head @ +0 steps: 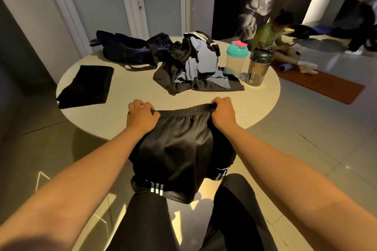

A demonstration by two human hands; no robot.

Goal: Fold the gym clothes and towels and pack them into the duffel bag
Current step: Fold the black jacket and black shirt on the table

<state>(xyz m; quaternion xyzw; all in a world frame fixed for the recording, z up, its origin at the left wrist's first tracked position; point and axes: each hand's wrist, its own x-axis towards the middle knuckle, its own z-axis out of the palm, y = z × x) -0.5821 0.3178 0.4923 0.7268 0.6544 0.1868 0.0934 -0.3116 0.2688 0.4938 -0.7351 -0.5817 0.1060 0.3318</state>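
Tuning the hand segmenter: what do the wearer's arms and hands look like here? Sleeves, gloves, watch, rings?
All bare. The left hand and right hand have no gloves, and no rings on the parts that show. The left forearm and right forearm show no sleeves down to the frame edge, no watch or band at either wrist, no markings visible.

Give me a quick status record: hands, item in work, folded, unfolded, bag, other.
hands: left hand and right hand each grip the waistband of the black shorts
item in work: shorts hang unfolded past the near edge of the table
folded: one black garment, flat, table's left
unfolded: pile of clothes, mid-table
bag: duffel bag, far side; inside not visible
other: teal-lidded bottle, dark bottle, right of pile
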